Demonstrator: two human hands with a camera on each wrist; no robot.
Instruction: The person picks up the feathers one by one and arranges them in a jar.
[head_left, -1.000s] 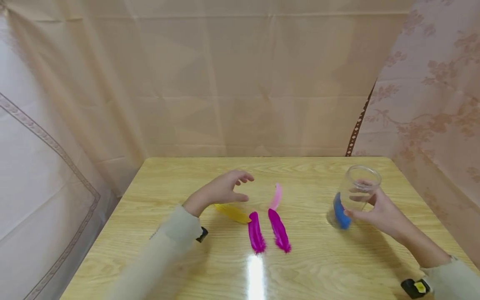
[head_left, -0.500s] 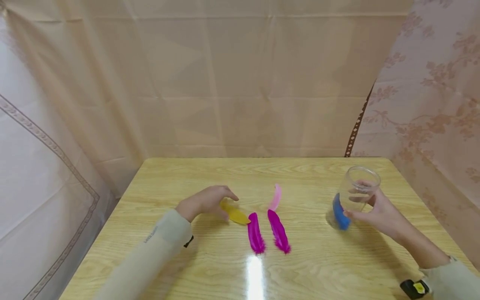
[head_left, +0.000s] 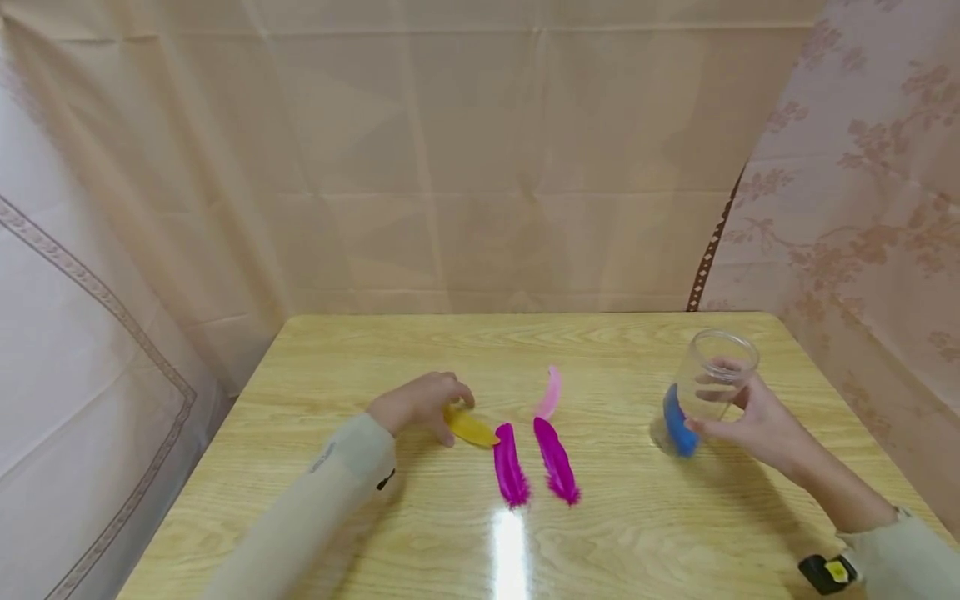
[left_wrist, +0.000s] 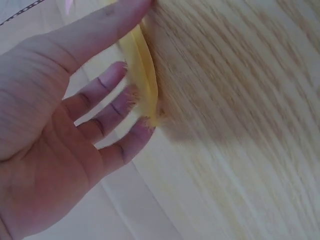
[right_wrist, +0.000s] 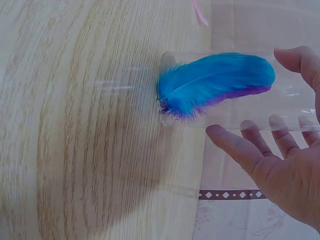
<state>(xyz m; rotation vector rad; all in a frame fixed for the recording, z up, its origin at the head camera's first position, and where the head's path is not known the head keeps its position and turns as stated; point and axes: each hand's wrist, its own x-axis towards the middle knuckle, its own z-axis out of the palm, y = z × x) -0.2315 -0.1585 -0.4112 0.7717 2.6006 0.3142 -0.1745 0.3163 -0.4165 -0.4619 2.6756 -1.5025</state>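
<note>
In the head view, my left hand (head_left: 420,406) reaches over the outer end of a yellow feather (head_left: 472,427), thumb on the near side and fingers on the far side, with a gap between their tips. From the left wrist, the yellow feather (left_wrist: 142,75) runs past the thumb and in front of the other fingers; the index finger is mostly hidden. My right hand (head_left: 761,425) grips a clear round jar (head_left: 723,350) standing on the table, thumb and fingers around its side. Inside it lean a blue feather (right_wrist: 220,77) and a purple feather (right_wrist: 225,96).
Two magenta feathers, one on the left (head_left: 512,467) and one on the right (head_left: 557,461), lie mid-table. A pale pink feather (head_left: 550,392) lies just behind them. The wooden table (head_left: 375,337) backs onto a beige curtain (head_left: 480,167), with a flowered cloth (head_left: 862,183) at the right.
My left hand has come down and back onto the yellow feather, its thumb and fingers drawing closer around it. The right hand and the jar stay in place.
</note>
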